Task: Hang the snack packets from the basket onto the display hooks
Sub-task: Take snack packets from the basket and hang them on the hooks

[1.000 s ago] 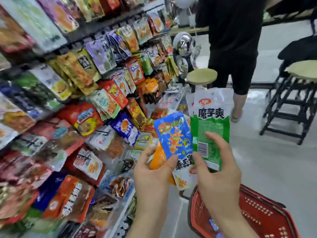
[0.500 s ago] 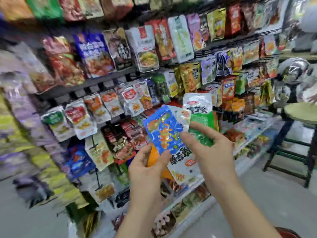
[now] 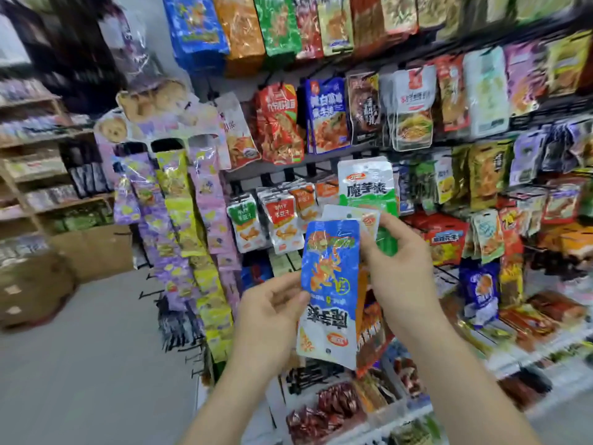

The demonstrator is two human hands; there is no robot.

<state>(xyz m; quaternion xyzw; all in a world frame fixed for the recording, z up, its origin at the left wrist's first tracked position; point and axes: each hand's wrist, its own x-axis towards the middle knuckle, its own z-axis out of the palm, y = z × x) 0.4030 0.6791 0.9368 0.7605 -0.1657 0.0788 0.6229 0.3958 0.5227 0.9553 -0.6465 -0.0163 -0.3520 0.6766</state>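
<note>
Left grip (image 3: 269, 319), right grip (image 3: 402, 274) on packets (image 3: 330, 284); rack (image 3: 321, 157)

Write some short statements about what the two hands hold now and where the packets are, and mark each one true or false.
1. The left hand pinches the left edge of the blue packet. True.
2. The blue packet hangs on a hook. False: it is held in the air, in front of the display.
3. The right hand holds a green and white packet, whose top rises above the blue one. True.
4. The display behind the hands is bare. False: rows of hanging packets cover it.
</note>
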